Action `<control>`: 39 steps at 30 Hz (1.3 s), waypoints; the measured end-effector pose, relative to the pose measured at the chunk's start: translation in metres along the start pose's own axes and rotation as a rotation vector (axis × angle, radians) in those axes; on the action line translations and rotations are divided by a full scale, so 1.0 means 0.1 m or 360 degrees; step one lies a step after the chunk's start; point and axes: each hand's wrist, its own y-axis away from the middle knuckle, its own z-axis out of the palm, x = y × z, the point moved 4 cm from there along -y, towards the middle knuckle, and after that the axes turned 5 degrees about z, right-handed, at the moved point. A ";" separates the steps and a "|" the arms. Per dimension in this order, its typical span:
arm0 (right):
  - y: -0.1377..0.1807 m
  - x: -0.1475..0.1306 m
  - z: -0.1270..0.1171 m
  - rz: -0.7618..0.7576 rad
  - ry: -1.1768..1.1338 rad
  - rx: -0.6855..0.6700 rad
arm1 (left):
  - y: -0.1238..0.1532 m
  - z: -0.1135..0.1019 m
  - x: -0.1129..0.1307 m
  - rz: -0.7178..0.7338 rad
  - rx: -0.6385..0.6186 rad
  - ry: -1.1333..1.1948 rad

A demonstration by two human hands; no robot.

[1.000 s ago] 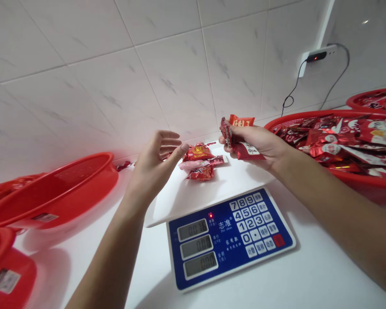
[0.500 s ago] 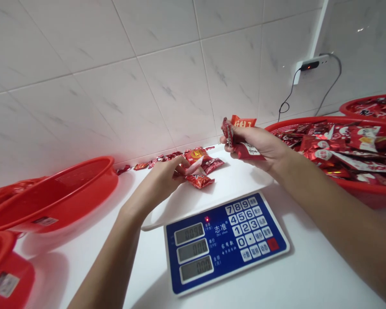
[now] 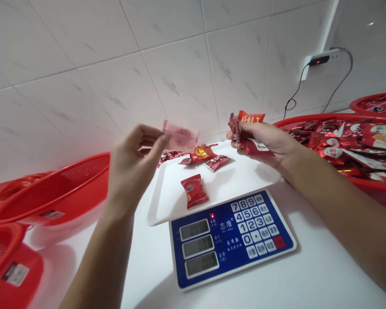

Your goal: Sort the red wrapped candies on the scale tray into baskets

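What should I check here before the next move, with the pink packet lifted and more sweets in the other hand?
1. Left hand pinches pink packet: ok, held clear of the tray.
2. Right hand grips red packets: ok.
3. Tray seated on scale: ok.
4. Lone sweet fully on tray: ok.
5. Display reading: cannot tell, digits blurred.
6. Empty basket within left reach: ok.

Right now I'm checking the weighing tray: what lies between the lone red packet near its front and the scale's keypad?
In the head view, only bare white tray separates the red packet from the keypad.
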 end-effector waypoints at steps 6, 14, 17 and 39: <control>0.09 -0.05 0.08 0.0030 0.0089 -0.0050 | 0.03 -0.04 0.18 0.0040 0.0101 0.0204; 0.21 -0.03 0.17 0.0085 0.0227 -0.0251 | 0.07 0.07 0.16 0.0055 0.0046 0.0281; 0.20 -0.03 0.17 0.0082 0.0224 -0.0201 | 0.07 0.09 0.14 0.0052 0.0035 0.0286; 0.21 -0.11 0.14 -0.0204 0.0522 -0.0085 | 0.09 0.26 0.10 -0.0104 -0.0633 0.0563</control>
